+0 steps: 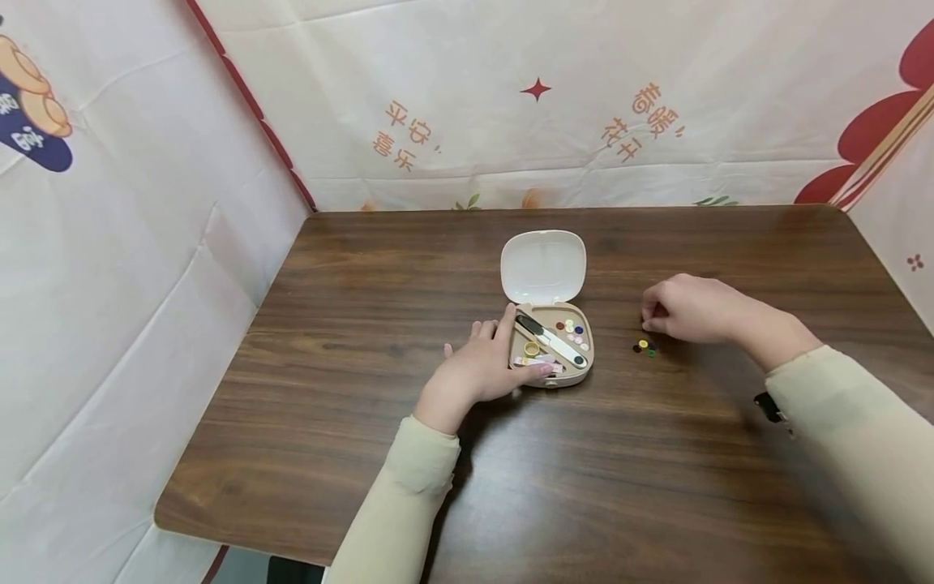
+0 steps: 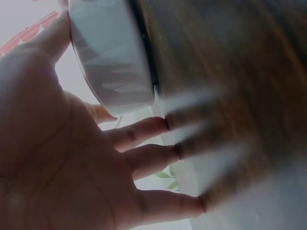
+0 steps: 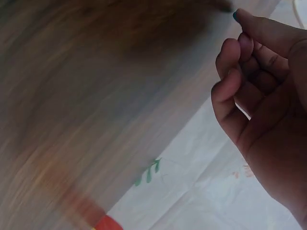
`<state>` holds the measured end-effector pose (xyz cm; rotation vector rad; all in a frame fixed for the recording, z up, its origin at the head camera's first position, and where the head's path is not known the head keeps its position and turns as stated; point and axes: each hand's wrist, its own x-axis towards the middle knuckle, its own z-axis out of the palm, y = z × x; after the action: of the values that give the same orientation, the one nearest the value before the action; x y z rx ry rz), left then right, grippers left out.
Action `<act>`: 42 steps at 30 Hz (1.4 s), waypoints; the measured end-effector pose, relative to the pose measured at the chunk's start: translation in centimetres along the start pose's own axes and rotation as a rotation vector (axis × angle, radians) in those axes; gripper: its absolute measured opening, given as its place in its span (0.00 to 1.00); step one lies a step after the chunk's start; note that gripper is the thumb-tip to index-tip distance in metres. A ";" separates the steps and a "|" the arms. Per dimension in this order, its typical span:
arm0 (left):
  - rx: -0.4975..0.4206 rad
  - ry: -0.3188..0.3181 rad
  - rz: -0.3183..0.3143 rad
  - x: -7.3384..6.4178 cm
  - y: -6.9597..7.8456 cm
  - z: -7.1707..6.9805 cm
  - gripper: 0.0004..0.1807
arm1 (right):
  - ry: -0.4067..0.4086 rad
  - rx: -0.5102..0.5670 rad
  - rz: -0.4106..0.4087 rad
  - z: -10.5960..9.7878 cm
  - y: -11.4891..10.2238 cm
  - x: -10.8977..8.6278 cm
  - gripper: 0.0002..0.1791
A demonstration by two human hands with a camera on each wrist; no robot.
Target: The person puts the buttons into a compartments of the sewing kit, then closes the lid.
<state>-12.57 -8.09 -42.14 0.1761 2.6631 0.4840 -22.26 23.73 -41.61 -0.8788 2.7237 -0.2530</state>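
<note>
An open sewing box (image 1: pixel 588 369) with a white lid (image 1: pixel 543 266) stands mid-table. My left hand (image 1: pixel 477 369) holds its left side, forefinger at the back corner and thumb over the front; the other fingers spread outward. Inside lie a long white tool with dark ends (image 1: pixel 560 345), a yellow ring (image 1: pixel 532 349) and several small buttons (image 1: pixel 571 327) in the right compartment. To the right, my right hand (image 1: pixel 689 308) pinches a small blue button (image 3: pixel 235 15) at its fingertips. Just below that hand, several loose black, yellow and green buttons (image 1: pixel 644 345) lie on the wood.
The brown wooden table (image 1: pixel 328 405) meets a printed white cloth (image 1: pixel 467 97) at the back and sides. A small black object (image 1: pixel 769 407) shows beside the right sleeve.
</note>
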 end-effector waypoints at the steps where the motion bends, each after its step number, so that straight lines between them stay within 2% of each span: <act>1: 0.000 0.002 -0.003 0.0 -0.1 0.0 0.63 | 0.035 0.009 -0.011 -0.2 -0.6 0.3 0.06; 4: 0.000 0.009 -0.011 -0.1 -0.2 -0.1 0.63 | 0.128 0.044 -0.049 -1.1 -3.1 1.2 0.06; 6: 0.000 0.011 -0.016 0.0 -0.3 -0.1 0.63 | 0.159 0.070 -0.080 -1.5 -4.8 1.8 0.05; 10: -0.002 0.010 -0.011 0.1 -0.2 0.0 0.63 | 0.158 0.061 -0.135 -1.7 -7.5 3.0 0.06; 14: -0.011 0.019 0.000 0.2 0.0 -0.1 0.62 | 0.116 0.052 -0.158 -1.5 -8.8 3.8 0.07; 18: -0.009 0.015 0.005 0.1 0.1 -0.2 0.62 | 0.064 0.052 -0.157 -1.3 -9.2 4.0 0.09; 26: 0.012 0.007 -0.006 0.0 0.0 0.2 0.63 | 0.076 0.001 -0.182 -0.6 -9.6 3.8 0.12; 37: 0.013 0.007 0.002 0.2 0.0 0.1 0.63 | 0.150 -0.001 -0.187 -0.1 -9.3 3.7 0.11; 42: 0.024 0.002 -0.003 0.4 0.0 0.2 0.64 | 0.222 0.002 -0.173 -0.4 -8.9 3.0 0.07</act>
<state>-12.82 -7.96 -42.48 0.1788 2.6712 0.4516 -19.93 14.86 -39.64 -1.1516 2.8478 -0.4100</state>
